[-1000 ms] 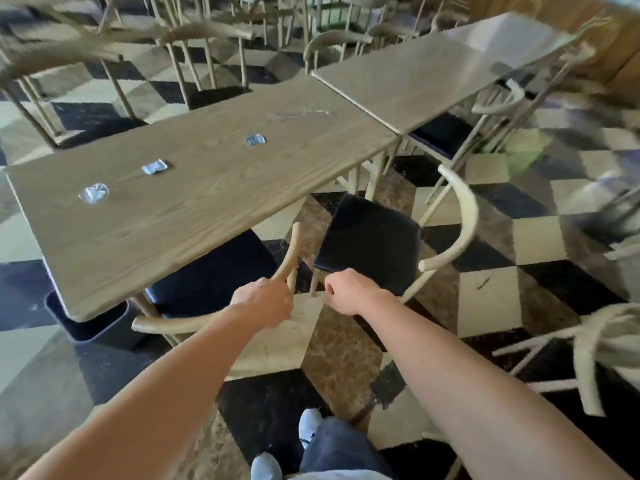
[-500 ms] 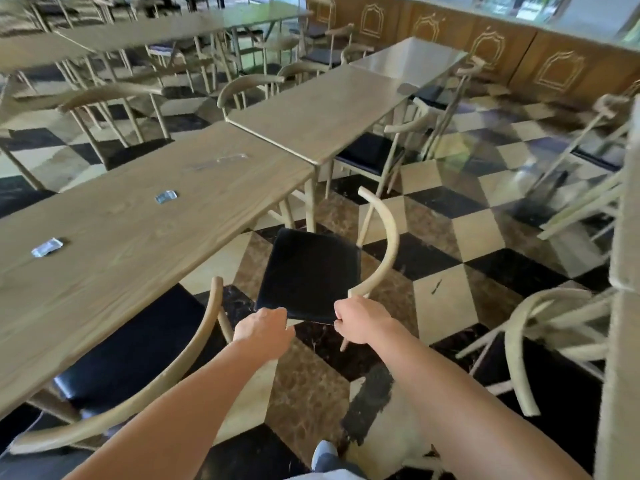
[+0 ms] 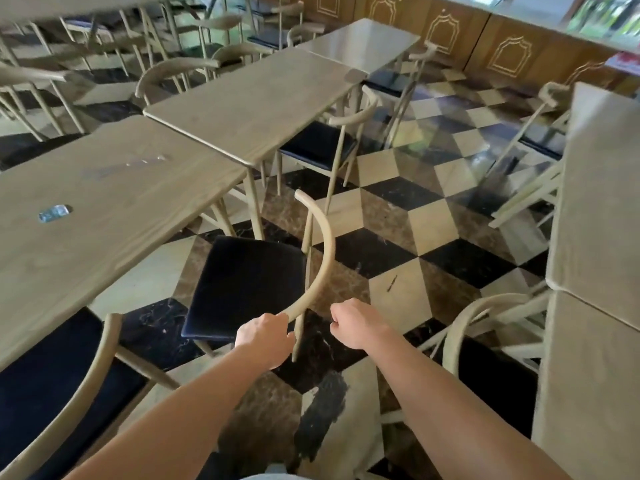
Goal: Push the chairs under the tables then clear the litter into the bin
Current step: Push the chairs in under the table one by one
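Chair [image 3: 242, 285] off table [image 3: 114, 237] corner, left hand [image 3: 265, 336] fingers clamped on backrest [image 3: 320, 265]; right hand [image 3: 351, 325] fingers curled, empty; wrapper [image 3: 54, 213] on table.

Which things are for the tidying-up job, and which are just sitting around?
For the job: chair gripped by left hand; table beside it; shiny wrapper on that table.
Just around: checkered floor; panelled wall; red thing far right.

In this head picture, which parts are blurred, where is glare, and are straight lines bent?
Head view: far chairs at upper left are smeared by blur; glare lies on the glossy floor; the wide lens bows the edge of the near table; the left hand and the chair it grips look sharp.
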A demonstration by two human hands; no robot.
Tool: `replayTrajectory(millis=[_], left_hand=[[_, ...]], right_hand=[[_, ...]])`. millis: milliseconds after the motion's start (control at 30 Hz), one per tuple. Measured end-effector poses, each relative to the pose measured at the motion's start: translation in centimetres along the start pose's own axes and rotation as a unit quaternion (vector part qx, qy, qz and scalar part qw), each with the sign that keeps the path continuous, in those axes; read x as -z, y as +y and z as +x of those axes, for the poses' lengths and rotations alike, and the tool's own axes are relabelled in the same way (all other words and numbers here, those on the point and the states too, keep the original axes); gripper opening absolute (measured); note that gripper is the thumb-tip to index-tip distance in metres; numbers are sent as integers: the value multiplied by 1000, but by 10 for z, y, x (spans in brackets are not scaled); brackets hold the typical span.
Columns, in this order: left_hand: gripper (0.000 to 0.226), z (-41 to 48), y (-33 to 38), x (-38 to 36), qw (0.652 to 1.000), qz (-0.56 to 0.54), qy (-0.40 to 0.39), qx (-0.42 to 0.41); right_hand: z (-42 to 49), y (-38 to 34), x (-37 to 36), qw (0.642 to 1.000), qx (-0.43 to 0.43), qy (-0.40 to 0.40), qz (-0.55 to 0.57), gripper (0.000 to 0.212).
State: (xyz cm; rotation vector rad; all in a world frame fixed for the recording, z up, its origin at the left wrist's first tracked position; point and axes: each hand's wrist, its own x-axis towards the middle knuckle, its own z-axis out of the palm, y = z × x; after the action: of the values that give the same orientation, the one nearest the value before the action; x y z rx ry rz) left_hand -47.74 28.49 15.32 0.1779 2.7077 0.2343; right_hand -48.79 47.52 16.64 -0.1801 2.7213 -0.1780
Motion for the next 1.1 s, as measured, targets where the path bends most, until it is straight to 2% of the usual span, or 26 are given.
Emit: replayTrajectory(millis=[267, 433, 567, 667, 900, 1000, 1100], left_hand=[[27, 72, 25, 5, 999, -15, -27, -12], [27, 151, 34, 6, 998, -33, -53, -30], [25, 205, 45, 6, 995, -84, -57, -6], [26, 226, 51, 5, 992, -113, -43, 31], [38, 240, 57, -31, 977, -158, -39, 134], [44, 242, 76, -51, 964, -172, -38, 198], [50, 242, 104, -71, 949, -169, 1, 266]], right_hand=[[54, 32, 8, 1000, -9, -12, 0, 32], [104, 51, 24, 1000, -9, -3, -14, 26], [149, 71, 43, 998, 14, -13, -55, 28], [180, 81, 51, 996, 42, -17, -83, 40], [245, 114, 45, 956, 231, -42, -177, 54], [280, 135, 31, 908, 347, -44, -232, 60], [310, 150, 20, 855, 441, -52, -269, 60]])
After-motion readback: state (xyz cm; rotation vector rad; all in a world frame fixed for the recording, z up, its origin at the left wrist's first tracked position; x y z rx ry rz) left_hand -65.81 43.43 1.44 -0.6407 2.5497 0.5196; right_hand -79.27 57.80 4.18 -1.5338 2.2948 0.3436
